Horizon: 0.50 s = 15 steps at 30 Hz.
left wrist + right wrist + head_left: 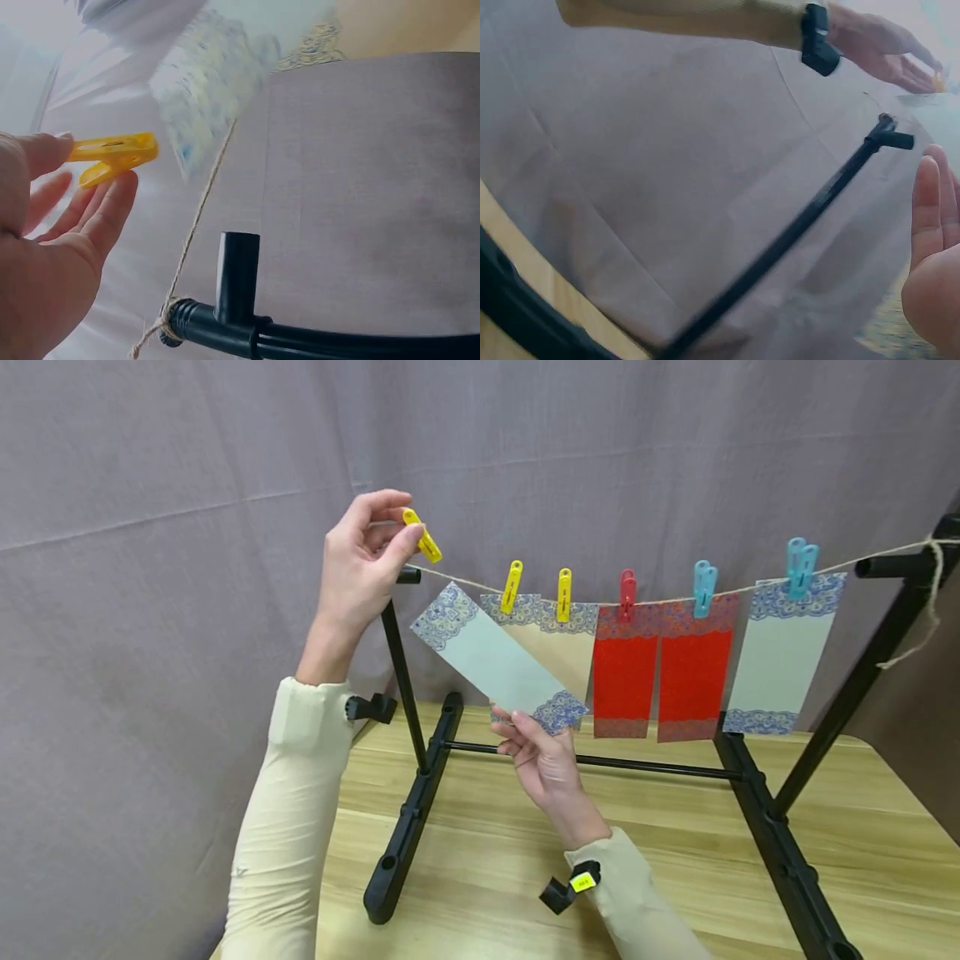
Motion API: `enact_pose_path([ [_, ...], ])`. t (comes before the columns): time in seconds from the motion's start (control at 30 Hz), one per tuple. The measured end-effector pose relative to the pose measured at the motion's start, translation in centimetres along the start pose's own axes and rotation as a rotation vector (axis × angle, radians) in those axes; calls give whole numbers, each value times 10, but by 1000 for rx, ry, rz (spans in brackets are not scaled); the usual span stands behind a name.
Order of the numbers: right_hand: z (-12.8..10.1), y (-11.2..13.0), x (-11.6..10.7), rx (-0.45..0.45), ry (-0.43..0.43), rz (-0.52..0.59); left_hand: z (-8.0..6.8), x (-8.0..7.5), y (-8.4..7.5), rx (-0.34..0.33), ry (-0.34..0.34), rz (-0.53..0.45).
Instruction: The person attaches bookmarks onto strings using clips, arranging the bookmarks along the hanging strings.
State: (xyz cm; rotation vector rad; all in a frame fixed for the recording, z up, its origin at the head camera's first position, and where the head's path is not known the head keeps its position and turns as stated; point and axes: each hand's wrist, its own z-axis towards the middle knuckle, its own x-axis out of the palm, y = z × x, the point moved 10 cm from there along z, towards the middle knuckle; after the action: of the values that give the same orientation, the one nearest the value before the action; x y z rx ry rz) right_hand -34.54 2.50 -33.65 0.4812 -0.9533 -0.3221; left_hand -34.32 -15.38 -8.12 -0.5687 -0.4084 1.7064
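My left hand (365, 553) pinches a yellow clothespin (422, 535) between thumb and fingers, just above the left end of the string (465, 579); the same yellow clothespin (112, 154) shows in the left wrist view beside the string (199, 217). My right hand (542, 752) holds a pale blue card (495, 664) by its lower patterned end, tilted so its upper end points up to the string near the clothespin. Several cards hang pegged on the string: a beige card (555, 647), two red cards (660, 668) and a pale blue card (780, 652).
The string spans a black metal rack (416, 785) standing on a wooden table (487, 860). Pegs on the line are yellow (512, 585), red (627, 593) and blue (799, 567). A grey cloth backdrop (187, 527) hangs behind. The table's right edge lies near the right rack leg (787, 860).
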Motion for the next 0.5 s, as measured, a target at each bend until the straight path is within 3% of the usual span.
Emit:
enact_pose_path([
  [0.17, 7, -41, -6, 138, -156, 121, 9, 6, 7, -91, 54, 73],
  [0.27, 10, -62, -5, 195, -193, 178, 10, 9, 9, -135, 95, 129],
  [0.5, 11, -98, 15, 271, -53, 389, 14, 9, 13, -204, 170, 181],
])
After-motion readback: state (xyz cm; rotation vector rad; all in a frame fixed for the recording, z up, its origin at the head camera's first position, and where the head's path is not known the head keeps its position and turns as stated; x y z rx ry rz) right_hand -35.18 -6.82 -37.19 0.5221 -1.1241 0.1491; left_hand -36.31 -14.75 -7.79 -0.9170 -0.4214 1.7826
